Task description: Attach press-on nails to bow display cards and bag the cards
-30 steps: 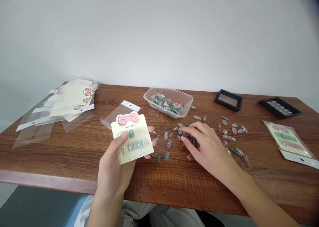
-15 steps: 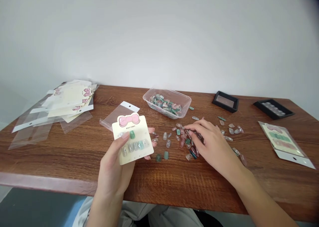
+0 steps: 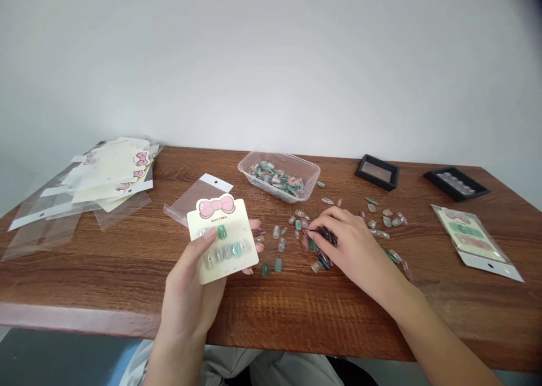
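Observation:
My left hand (image 3: 192, 279) grips a cream display card (image 3: 235, 264) with a pink bow at its top, the thumb on its front. Press-on nails in clear, grey and green (image 3: 222, 232) sit in two rows on the card. My right hand (image 3: 351, 245) is over a loose pile of press-on nails (image 3: 305, 242), thumb and index finger brought together at its left side. What those fingertips hold, if anything, is too small and covered to make out. Two green nails (image 3: 278, 264) lie between the card and the pile.
A clear plastic tub (image 3: 311, 177) full of nails stands behind the pile. Cards and clear sleeves (image 3: 105, 166) are heaped at the left; a clear bag (image 3: 190, 197) lies behind my left hand. Two black frames (image 3: 376, 172) and a bagged card (image 3: 474, 242) are at the right.
The view has shifted slightly, moving everything a little left. My right thumb and index finger have moved slightly within the pile. My left hand keeps its grip on the card.

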A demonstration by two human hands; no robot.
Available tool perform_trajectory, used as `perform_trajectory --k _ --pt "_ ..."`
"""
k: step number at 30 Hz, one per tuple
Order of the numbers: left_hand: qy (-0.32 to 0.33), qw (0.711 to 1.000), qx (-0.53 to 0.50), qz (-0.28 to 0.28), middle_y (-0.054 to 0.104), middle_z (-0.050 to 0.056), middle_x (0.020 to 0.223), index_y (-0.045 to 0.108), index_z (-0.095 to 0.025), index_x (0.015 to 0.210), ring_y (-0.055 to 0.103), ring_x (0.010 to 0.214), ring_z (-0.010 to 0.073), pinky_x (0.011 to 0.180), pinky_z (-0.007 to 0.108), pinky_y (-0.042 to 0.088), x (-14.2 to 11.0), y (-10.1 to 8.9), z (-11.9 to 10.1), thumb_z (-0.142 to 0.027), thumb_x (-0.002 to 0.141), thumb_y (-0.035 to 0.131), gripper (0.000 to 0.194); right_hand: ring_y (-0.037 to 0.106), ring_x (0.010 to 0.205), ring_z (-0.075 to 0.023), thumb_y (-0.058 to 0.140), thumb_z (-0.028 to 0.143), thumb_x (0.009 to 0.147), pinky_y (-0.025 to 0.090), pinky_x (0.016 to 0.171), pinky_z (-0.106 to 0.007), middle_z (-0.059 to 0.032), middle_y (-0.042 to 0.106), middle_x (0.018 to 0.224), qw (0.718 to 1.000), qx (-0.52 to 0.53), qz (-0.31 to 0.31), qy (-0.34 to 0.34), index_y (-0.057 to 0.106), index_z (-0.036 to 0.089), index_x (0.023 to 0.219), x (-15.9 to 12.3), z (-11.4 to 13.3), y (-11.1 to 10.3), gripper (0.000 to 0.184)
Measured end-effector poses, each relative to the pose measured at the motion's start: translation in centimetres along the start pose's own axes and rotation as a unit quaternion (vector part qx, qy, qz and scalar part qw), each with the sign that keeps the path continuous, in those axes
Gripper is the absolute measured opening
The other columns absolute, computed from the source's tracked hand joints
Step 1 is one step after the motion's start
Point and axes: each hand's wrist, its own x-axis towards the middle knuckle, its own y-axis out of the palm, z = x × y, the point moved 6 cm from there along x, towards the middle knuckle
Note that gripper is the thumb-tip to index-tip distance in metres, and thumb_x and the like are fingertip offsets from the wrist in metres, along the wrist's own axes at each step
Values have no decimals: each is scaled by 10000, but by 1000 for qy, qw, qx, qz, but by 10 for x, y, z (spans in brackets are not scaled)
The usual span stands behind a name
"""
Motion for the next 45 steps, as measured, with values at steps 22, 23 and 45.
perform_trajectory --k 22,23,45 --pt "-4 1000 0 -6 802 133 977 406 -166 1505 765 735 293 518 272 545 -2 4 -1 -261 838 627 709 688 837 -250 486 159 955 505 742 -385 -66 711 905 992 -108 -66 -27 665 220 873 2 -6 -19 206" --pt "-4 1000 0 -8 801 135 982 412 -166 1502 764 735 293 517 273 545 -2 4 -1 -262 841 624 701 684 856 -254 489 157 960 505 766 -398 -69 705 912 991 -115 -55 -37 677 217 885 2 -5 -16 211" --pt "0 1000 7 -8 798 125 962 444 -170 1471 764 730 289 525 279 552 -2 4 -1 -256 830 615 669 637 932 -254 578 226 938 477 864 -451 -40 683 942 998 -10 41 -56 651 254 891 -4 -6 -19 91"
